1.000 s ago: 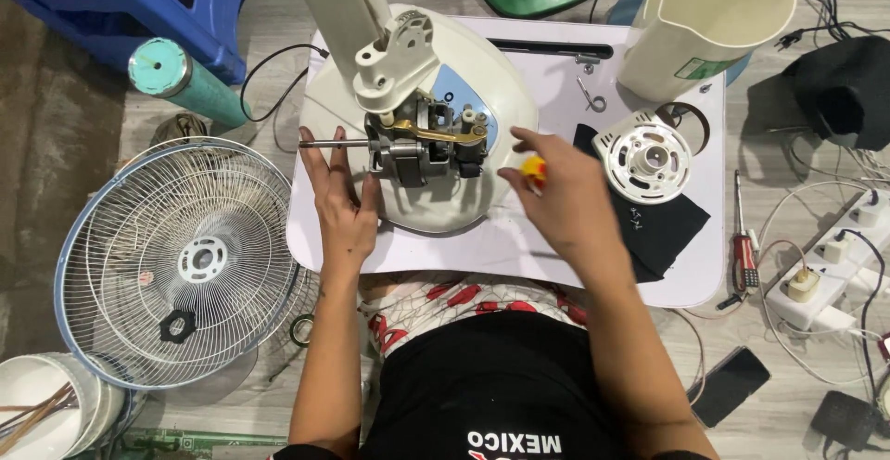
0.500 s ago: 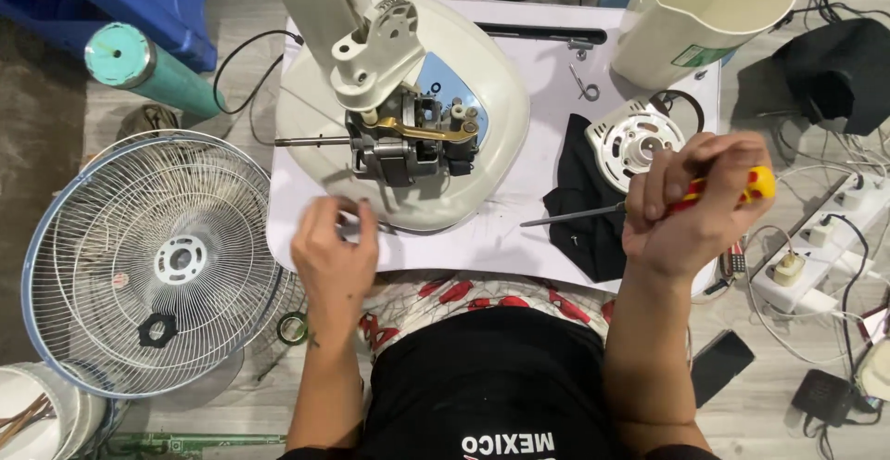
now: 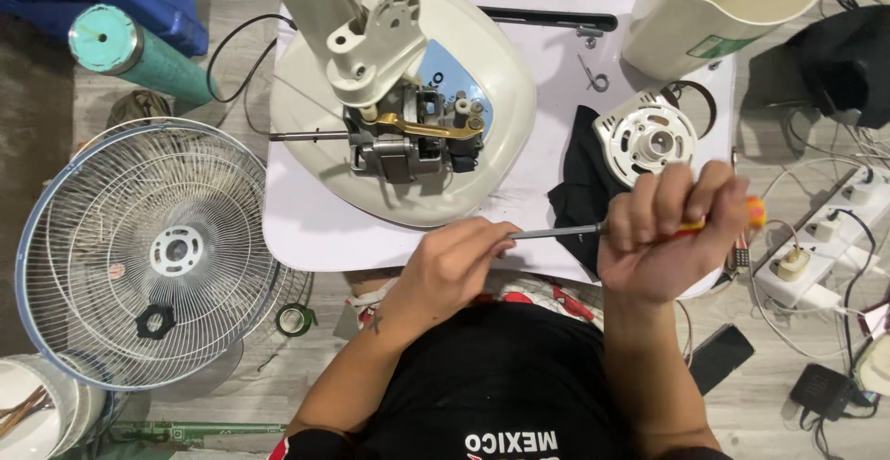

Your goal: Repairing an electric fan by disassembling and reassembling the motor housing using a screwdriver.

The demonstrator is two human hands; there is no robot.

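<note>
My right hand grips the orange and yellow handle of a screwdriver, held level over the near edge of the white table. My left hand pinches the tip of its metal shaft. Beyond my hands lies a dismantled fan: its cream base, bare motor with a shaft pointing left, and neck bracket. A round white motor cover rests on a black cloth to the right.
A fan grille with a black nut lies on the floor at left, beside a teal tube. A cream fan housing stands at the back right. Power strips, cables and a phone sit at right.
My left hand left the table's near left edge and came right to the screwdriver's tip. My right hand, earlier at the motor, pulled back right and now holds the screwdriver level.
</note>
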